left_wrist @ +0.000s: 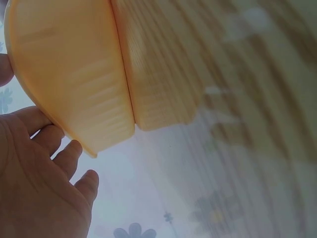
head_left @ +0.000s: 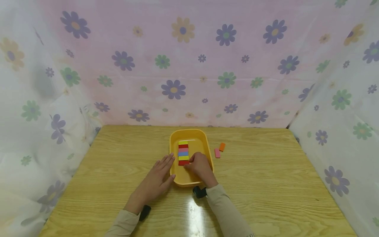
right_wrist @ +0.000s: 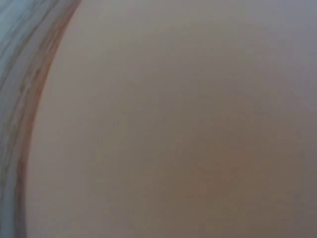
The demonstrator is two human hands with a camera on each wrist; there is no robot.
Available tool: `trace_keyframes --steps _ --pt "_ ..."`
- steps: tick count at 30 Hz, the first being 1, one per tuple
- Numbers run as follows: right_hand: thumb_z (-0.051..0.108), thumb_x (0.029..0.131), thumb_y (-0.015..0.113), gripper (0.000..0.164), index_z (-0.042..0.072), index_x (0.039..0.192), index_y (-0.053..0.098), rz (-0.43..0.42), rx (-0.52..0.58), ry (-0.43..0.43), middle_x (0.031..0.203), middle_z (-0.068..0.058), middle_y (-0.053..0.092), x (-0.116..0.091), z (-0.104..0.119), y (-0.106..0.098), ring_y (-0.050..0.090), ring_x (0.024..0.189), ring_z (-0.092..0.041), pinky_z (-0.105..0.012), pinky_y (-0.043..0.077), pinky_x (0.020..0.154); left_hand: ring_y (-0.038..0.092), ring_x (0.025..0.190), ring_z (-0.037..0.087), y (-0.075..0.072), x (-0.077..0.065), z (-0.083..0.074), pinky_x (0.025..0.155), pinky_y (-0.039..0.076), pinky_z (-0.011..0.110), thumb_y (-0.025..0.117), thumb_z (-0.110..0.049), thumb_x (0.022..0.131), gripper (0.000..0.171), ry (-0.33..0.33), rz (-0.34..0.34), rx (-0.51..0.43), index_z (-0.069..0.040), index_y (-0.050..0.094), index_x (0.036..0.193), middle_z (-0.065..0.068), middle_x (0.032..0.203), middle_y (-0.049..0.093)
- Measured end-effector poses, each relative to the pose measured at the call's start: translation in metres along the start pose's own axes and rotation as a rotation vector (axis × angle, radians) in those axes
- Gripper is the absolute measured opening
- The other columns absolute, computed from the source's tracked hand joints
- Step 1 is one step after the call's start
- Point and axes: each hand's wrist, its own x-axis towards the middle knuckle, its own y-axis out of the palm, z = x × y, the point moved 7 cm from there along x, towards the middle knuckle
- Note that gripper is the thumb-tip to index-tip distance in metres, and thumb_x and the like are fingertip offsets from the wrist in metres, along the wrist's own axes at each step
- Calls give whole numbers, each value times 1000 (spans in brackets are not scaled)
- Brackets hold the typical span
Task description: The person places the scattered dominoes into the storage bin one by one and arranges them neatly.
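Observation:
A yellow-orange plastic tray stands on the wooden table. Inside it, toward the left wall, coloured dominoes form a lengthwise column: yellow, red, pink, blue, yellow and red from far to near. My right hand reaches over the tray's near right side and pinches the nearest red domino between thumb and fingers. With its fingers spread, my left hand rests against the left rim; in the left wrist view its fingertips are right at the tray's edge. A pale blurred surface fills most of the right wrist view.
To the tray's right, a pink domino and an orange domino lie on the table. Flower-printed cloth hangs behind the table and along both sides. Dark wrist cameras sit under both wrists.

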Motion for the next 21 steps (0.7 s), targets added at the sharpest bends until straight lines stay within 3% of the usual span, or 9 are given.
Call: trace_keyframes --steps 8,21 --pt "30 67 84 38 4 77 57 -15 -21 -21 72 -4 54 4 0 3 49 64 -18 -28 43 56 15 142 22 0 0 0 113 17 49 39 -45 98 63 0 3 3 -14 21 149 -1 156 14" --pt "28 65 85 40 3 79 57 14 53 41 75 -6 55 7 -5 3 49 66 -21 -28 43 57 18 142 24 -1 0 -2 113 18 49 41 -43 98 63 -2 -2 -1 -11 23 149 1 156 15"
